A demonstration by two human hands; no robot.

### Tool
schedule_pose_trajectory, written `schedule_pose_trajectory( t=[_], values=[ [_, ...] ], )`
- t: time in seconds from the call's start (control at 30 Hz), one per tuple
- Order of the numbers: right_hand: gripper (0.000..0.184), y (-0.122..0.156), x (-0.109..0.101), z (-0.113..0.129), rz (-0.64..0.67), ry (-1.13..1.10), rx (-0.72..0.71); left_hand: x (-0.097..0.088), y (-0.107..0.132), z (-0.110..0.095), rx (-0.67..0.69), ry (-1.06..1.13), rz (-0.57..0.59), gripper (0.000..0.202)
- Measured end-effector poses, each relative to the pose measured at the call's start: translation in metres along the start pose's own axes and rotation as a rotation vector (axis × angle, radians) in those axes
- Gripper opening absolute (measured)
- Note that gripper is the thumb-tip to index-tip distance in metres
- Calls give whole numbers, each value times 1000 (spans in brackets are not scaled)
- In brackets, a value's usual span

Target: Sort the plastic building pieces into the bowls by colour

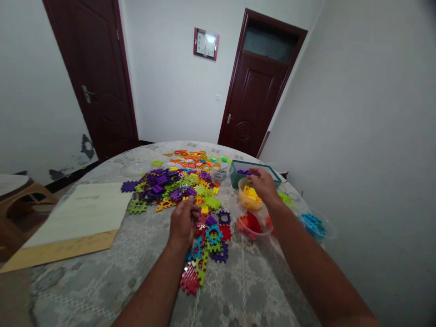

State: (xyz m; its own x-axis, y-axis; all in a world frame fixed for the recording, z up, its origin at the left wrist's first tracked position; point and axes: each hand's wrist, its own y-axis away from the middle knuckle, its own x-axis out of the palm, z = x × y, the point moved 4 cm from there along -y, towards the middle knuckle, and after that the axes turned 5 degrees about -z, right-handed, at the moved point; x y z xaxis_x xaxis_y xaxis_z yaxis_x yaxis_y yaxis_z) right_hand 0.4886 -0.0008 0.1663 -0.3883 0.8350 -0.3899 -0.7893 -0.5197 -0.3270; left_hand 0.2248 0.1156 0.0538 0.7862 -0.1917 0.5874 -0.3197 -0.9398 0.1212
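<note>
A heap of flat plastic interlocking pieces (177, 184) in purple, green, orange and yellow covers the middle of the round table (102, 281). My left hand (183, 222) rests on the pieces nearest me, fingers curled over them; what it grips is hidden. My right hand (264, 184) reaches forward over the teal box (238, 175) that holds purple pieces, fingers bent down. Just under it stands a clear tub of yellow pieces (248, 197). A clear tub of red pieces (254, 225) sits closer to me.
A clear tub of blue pieces (315, 225) stands at the table's right edge. A white sheet on a brown board (75, 218) lies at the left. A wooden chair (20, 200) is beyond it. Two dark doors (252, 100) and a wall clock (205, 43) are behind.
</note>
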Motion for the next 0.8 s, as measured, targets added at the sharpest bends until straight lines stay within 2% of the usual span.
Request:
schedule_pose_trajectory(
  t=[0.07, 0.2, 0.27, 0.4, 0.53, 0.63, 0.73, 0.8],
  values=[
    [34, 39, 15, 3, 127, 59, -83, -2, -1, -1, 36, 0, -38, 47],
    [34, 123, 66, 16, 428, 398, -423, -7, -4, 1, 75, -9, -121, 43],
    [36, 144, 88, 15, 478, 566, -423, -9, -6, 1, 94, -8, -161, 40],
    [43, 148, 111, 0, 452, 786, -252, -13, -8, -2, 144, -2, -228, 39],
    [40, 147, 112, -12, 446, 851, -211, -15, -10, -2, 158, -3, -238, 40],
    [43, 151, 107, -12, 449, 740, -268, -16, -12, 1, 163, -11, -238, 39],
    [50, 158, 100, -13, 511, 477, -342, -17, -13, 3, 162, -24, -245, 39],
    [53, 163, 93, -16, 467, 340, -385, -17, -13, 4, 156, -18, -251, 40]
  ],
)
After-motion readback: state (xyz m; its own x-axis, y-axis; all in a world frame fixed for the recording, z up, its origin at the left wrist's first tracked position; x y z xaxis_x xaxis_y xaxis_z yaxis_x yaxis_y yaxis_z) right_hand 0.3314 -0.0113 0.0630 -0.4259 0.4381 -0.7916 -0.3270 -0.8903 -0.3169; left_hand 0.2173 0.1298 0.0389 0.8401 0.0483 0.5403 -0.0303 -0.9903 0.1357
